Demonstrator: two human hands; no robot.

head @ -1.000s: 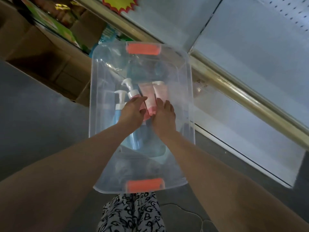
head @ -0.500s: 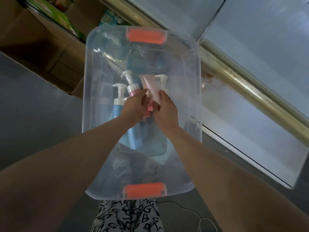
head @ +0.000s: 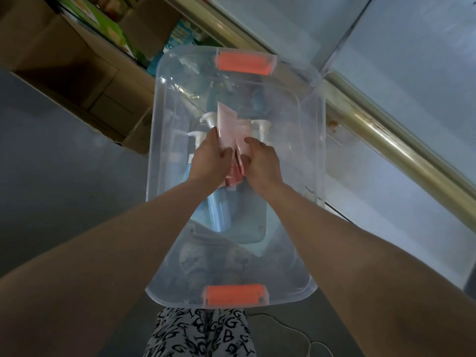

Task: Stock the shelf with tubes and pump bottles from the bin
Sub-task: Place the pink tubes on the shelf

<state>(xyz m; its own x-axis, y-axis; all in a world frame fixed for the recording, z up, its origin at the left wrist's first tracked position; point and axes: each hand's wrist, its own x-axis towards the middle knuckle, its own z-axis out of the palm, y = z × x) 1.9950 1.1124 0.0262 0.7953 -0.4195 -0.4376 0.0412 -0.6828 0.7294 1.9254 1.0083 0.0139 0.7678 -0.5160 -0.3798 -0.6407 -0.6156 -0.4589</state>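
At centre frame, inside the clear plastic bin (head: 313, 155) with orange handles, the left hand (head: 209, 162) curls its fingers round a pale pink squeeze tube (head: 226, 126); the right hand (head: 263, 162) pinches a second pink tube (head: 244, 139) just beside it, above a blue pump bottle (head: 219, 210) lying on the bin's floor

The trousers (head: 201, 333) are white fabric printed all over with bold black letters. The left forearm (head: 116, 253) and right forearm (head: 347, 253) are bare, as are the left hand (head: 210, 162) and right hand (head: 264, 162).

Count: two pink tubes (head: 226, 130), three pump bottles (head: 219, 212) going by visible pump heads, one clear bin (head: 313, 150), two orange handles (head: 244, 63).
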